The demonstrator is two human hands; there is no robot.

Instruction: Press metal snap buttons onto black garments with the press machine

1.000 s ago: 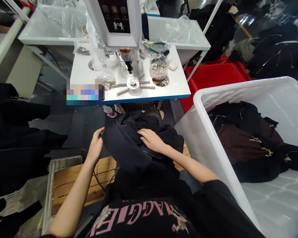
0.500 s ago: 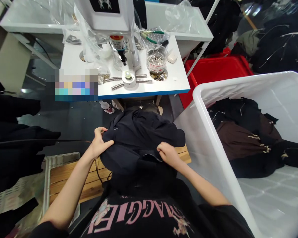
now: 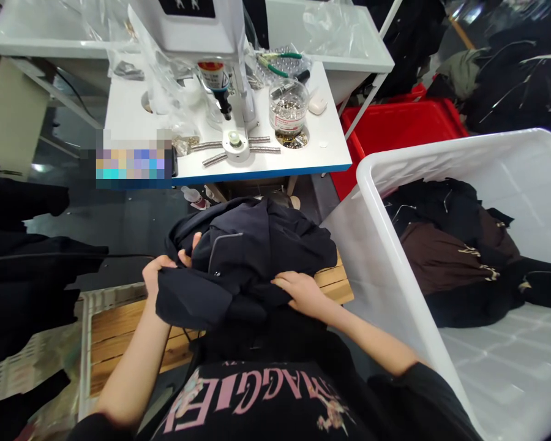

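A dark navy garment (image 3: 243, 263) lies bunched across my lap, with a zipper or piped edge showing near its middle. My left hand (image 3: 156, 272) grips its left side; a fold covers part of the hand, and some fingertips show beyond the cloth. Lower on the right, my right hand (image 3: 300, 294) is closed on the cloth, its fingertips pressed into the fabric. Ahead of the garment stands a white snap-fastening press (image 3: 236, 147) on a white table (image 3: 312, 156), well apart from both hands.
At my right is a large white bin (image 3: 371, 184) holding dark and brown garments (image 3: 445, 257). A clear jar (image 3: 288, 113) of small metal parts and green-handled pliers (image 3: 278, 64) are on the table. Behind the bin sits a red crate (image 3: 404, 125). Dark clothes (image 3: 27, 257) hang at left.
My left hand has moved left and a little down, drawing a fold of the garment over itself. A zipper or piped edge now faces up. My right hand has shifted slightly left.
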